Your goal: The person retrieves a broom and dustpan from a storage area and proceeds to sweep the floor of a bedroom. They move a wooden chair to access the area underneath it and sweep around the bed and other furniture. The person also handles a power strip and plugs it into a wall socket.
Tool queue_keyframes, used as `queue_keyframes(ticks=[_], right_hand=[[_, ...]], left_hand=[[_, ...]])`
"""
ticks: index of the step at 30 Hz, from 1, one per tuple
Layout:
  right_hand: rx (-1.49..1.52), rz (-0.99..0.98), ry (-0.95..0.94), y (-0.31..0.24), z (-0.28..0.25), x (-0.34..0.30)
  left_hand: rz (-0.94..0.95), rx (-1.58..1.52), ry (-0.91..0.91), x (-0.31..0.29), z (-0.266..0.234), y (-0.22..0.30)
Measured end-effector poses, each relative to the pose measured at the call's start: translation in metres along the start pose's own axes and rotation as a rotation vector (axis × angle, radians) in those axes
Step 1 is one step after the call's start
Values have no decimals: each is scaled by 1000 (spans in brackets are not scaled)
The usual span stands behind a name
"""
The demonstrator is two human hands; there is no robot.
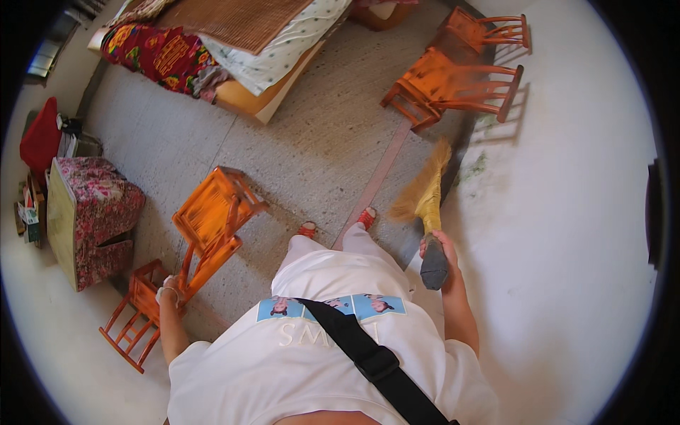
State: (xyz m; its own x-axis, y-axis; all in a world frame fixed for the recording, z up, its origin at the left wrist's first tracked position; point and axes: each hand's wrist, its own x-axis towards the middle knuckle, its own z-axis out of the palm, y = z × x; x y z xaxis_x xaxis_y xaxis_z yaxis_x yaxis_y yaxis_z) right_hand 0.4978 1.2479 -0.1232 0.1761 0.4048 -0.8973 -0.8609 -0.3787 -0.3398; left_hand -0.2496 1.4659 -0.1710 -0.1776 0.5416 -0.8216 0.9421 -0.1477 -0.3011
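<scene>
In my right hand (445, 248) is a straw broom (429, 198), its fingers wrapped round it where the yellow binding meets the grey-covered handle end. The bristles point away from me and fan out over the floor near the right wall. At the left, my left hand (170, 289) is closed at the top of the backrest of an orange-brown wooden chair (205, 212); its fingertips are partly hidden. White bands circle that wrist. Just beside this hand, a second wooden chair (145, 294) stands by the wall.
Two more wooden chairs (432, 81) stand along the right wall (552, 212). A bed (283, 99) with a woven mat and red patterned cloth is at the far left. A table under a floral cloth (103, 219) stands left, near a red bag (40, 138). Speckled floor lies between.
</scene>
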Motion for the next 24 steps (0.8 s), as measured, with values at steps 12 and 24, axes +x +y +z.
queue_keyframes(ticks=[12, 24], right_hand=[[99, 18, 2, -65, -114, 13], [233, 53, -17, -113, -133, 35]], left_hand=[[704, -499, 399, -64, -302, 396], [1446, -646, -80, -108, -423, 829]])
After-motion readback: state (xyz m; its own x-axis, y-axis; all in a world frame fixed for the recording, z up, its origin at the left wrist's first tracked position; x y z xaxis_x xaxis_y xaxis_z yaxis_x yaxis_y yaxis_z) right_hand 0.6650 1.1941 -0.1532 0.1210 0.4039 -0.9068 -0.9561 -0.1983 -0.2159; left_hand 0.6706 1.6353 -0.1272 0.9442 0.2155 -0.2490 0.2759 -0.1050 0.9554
